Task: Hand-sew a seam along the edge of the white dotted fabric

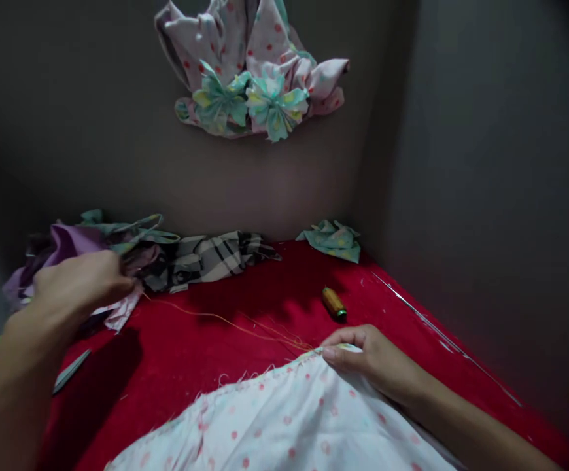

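Note:
My right hand [367, 356] pinches the frayed upper edge of a white cloth with red dots [284, 418]. The cloth spreads across the near side of the red surface. From the pinched edge, a long orange thread [210, 315] runs left toward my raised left hand [86, 278]. The left fingers are closed at the thread's far end. Whether a needle is between them is hidden. Beyond the right hand lies a spool of golden-brown thread [334, 303] with a green end.
Purple cloth [71, 242], black-and-white plaid cloth [216, 255] and a green scrap [333, 241] lie along the wall. A grey blade-like tool [71, 371] shows beside my left forearm. A dotted garment with green fabric flowers [277, 104] hangs above. Pale thread strands [426, 320] lie right.

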`<state>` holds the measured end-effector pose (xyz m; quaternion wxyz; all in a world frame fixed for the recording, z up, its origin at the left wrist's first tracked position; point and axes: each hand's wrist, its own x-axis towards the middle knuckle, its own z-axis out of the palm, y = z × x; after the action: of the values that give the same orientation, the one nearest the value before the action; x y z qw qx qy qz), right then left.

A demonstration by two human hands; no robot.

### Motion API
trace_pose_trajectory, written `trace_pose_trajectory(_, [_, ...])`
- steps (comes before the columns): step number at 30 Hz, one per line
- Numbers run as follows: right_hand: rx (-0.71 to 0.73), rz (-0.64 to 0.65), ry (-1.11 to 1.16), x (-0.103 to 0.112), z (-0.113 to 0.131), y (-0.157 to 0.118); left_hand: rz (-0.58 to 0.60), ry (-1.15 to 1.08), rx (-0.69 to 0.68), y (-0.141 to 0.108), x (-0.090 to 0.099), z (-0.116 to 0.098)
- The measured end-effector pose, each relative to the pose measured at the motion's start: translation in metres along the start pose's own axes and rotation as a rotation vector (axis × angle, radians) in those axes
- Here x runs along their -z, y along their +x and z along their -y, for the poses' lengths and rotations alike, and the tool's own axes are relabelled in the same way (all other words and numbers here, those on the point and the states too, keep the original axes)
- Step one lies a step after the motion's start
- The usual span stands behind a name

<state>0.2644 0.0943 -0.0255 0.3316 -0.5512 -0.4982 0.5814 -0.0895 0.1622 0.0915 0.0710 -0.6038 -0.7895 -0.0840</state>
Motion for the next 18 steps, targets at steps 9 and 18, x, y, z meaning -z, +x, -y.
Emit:
trace_pose_trajectory(9, [-0.018,0.011,0.027,0.002,0.001,-0.001,0.421,-0.282,-0.555,-0.089,-0.041,-0.120])
trace_pose_trajectory(18, [-0.017,0.014,0.059,0.000,0.003,-0.001,0.471,-0.604,-0.626,-0.120,-0.086,-0.143])
